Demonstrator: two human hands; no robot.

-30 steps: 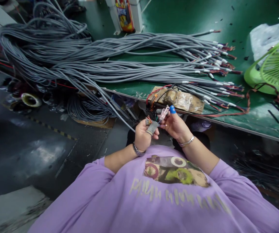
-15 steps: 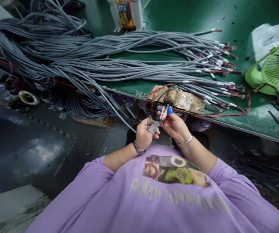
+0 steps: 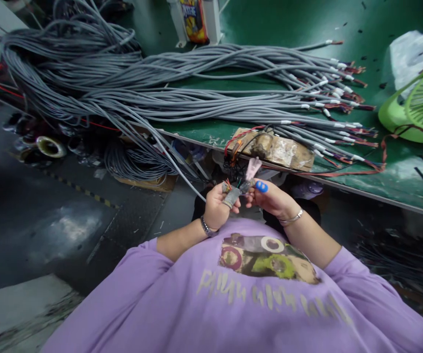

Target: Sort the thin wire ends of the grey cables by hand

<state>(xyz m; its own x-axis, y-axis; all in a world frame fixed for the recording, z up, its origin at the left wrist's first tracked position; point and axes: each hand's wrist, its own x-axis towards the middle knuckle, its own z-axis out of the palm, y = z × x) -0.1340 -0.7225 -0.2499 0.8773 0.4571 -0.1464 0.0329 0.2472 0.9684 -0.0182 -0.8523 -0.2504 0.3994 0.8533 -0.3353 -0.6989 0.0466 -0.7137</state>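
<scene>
My left hand [image 3: 217, 208] is closed around the end of a grey cable [image 3: 193, 186], and thin coloured wires [image 3: 227, 184] stick out beside its thumb. Grey tape wraps that thumb. Close by on the right, my right hand [image 3: 272, 198] has its fingers bent together near the wire ends, with a blue covering on the thumb. Whatever lies between those fingertips is too small to make out. Just above them is a pink clip [image 3: 253, 168], smeared by motion, its lower end near the wires.
Grey cables [image 3: 204, 105] with white-banded, stripped ends lie along the green table [image 3: 288, 19]. A taped cardboard block [image 3: 285, 151] sits at the front edge with red and black leads. On the right stands a green fan [image 3: 399, 117]. Coiled cable [image 3: 134, 166] lies below the table.
My right fingers have moved down off the upper part of the pink clip, which now shows above them. My left hand keeps its hold on the cable. The view has shifted slightly.
</scene>
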